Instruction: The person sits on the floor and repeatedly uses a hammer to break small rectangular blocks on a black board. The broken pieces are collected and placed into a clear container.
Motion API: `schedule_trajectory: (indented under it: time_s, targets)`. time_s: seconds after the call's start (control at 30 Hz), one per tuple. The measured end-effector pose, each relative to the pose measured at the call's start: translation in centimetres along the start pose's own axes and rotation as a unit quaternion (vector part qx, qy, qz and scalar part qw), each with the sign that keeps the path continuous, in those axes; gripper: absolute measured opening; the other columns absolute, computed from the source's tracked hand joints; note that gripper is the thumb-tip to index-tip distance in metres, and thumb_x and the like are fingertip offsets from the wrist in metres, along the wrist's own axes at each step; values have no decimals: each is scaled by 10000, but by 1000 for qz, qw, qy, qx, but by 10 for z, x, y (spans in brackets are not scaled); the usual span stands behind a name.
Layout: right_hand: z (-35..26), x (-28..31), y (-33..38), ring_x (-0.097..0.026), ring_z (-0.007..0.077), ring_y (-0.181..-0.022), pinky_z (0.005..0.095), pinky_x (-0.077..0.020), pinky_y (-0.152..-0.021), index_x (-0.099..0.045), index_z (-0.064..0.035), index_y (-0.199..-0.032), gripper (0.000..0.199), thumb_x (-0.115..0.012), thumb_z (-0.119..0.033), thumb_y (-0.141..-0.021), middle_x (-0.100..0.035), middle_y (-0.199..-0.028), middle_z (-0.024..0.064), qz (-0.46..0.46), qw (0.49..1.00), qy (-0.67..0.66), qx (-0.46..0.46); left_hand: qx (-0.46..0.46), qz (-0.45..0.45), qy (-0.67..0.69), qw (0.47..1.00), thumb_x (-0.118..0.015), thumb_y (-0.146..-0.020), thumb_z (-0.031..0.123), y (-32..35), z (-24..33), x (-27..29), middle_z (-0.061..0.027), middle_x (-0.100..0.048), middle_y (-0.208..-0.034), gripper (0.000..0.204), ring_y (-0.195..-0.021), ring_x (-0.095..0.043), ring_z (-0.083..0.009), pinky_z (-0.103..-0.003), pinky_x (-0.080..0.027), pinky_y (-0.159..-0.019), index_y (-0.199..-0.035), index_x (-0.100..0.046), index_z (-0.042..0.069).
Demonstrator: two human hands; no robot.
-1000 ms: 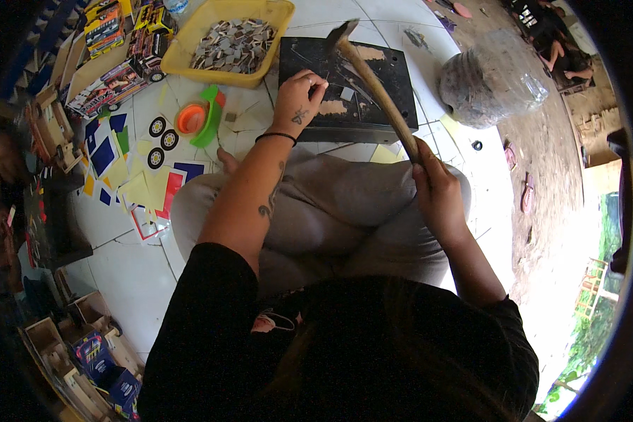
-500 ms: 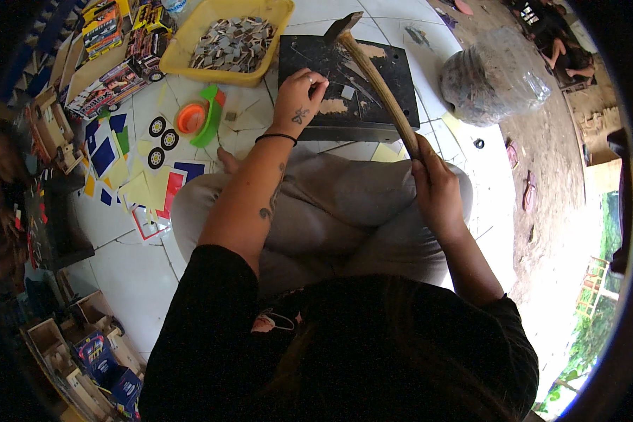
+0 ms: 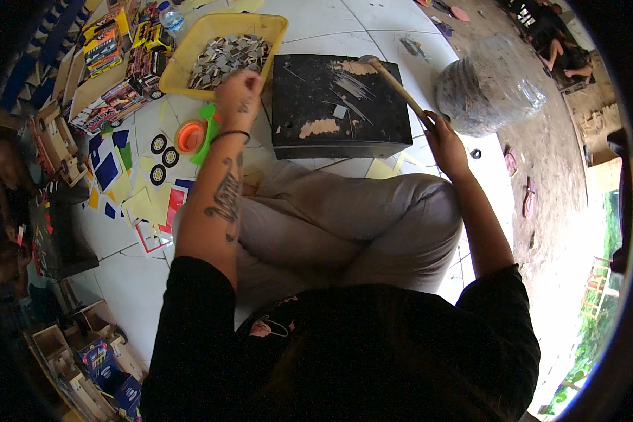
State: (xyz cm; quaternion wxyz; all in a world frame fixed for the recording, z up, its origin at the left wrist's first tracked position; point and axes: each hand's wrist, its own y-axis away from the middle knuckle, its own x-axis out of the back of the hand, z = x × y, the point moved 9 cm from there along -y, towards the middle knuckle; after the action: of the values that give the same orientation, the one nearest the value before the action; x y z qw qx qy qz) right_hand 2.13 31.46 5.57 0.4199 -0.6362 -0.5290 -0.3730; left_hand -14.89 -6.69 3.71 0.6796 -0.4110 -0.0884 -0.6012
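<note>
My right hand (image 3: 446, 145) is wrapped round the wooden handle of a hammer (image 3: 405, 94). The hammer's head lies over the far right part of a black box (image 3: 309, 98), its handle slanting down toward me. On the box top are several thin metal strips or nails (image 3: 354, 86) and one small grey square piece (image 3: 340, 112). My left hand (image 3: 239, 97), fingers curled closed, is at the near right side of a yellow basin (image 3: 183, 90) full of small grey and brown square pieces (image 3: 233, 58). Whatever its fingers hold is hidden.
Left of the box lie a green tape dispenser (image 3: 205, 144) with orange tape, several toy wheels (image 3: 158, 144) and coloured paper cutouts (image 3: 105, 165). Toy trucks (image 3: 112, 102) stand further left. A plastic-wrapped bundle (image 3: 482, 91) sits right. Other people are at the left and far right edges.
My left hand has moved left from the box top to the basin. The hammer has come down, its head now low over the box, and my right hand has shifted slightly right and up.
</note>
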Motion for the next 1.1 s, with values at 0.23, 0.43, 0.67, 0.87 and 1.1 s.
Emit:
schedule_trajectory:
  time_s: [0.23, 0.43, 0.67, 0.87, 1.1]
  targets:
    - [-1, -38, -10, -549, 325, -1047, 447, -463, -852, -459, -91, -1259, 453, -604, -120, -831, -526, -1155, 151, -110, 980, 168, -5, -153, -67, -62, 984, -693, -762, 241, 0, 70, -26, -149, -589, -1110, 407, -1045, -541, -337, -421, -431, -913, -1122, -610, 70]
    - [-101, -40, -56, -517, 279, -1100, 404, -405, -964, -609, -75, -1113, 352, -613, -96, -762, -565, -1136, 109, -45, 979, 114, 165, -226, -226, -85, 944, -717, -764, 252, 63, 138, -94, -85, -542, -1064, 319, -1042, -490, -254, -408, -397, -892, -1035, -662, 92]
    - [-107, -99, -120, -652, 330, -865, 413, -526, -794, -670, -41, -917, 217, -614, -217, -802, -667, -922, 176, -74, 982, 172, -11, -62, -140, 61, 986, -701, -772, 47, 69, 106, -41, -104, -584, -843, 180, -627, -606, -217, -310, -482, -561, -920, -607, 7]
    - [-82, -69, -118, -665, 300, -748, 366, -524, -713, -660, 8, -782, 230, -672, -221, -762, -673, -790, 189, -2, 999, -28, -35, -13, -137, 126, 982, -724, -770, 55, 67, 89, -41, -109, -613, -819, 181, -617, -610, -170, -298, -478, -557, -861, -577, 0]
    - [-74, -73, -95, -620, 108, -704, 262, -493, -641, -665, -2, -929, 165, -660, -111, -805, -677, -816, 47, -24, 878, -462, -125, 36, -150, 155, 976, -731, -727, 26, 59, 75, -61, -131, -602, -783, 201, -709, -632, -261, -343, -490, -609, -834, -562, 2]
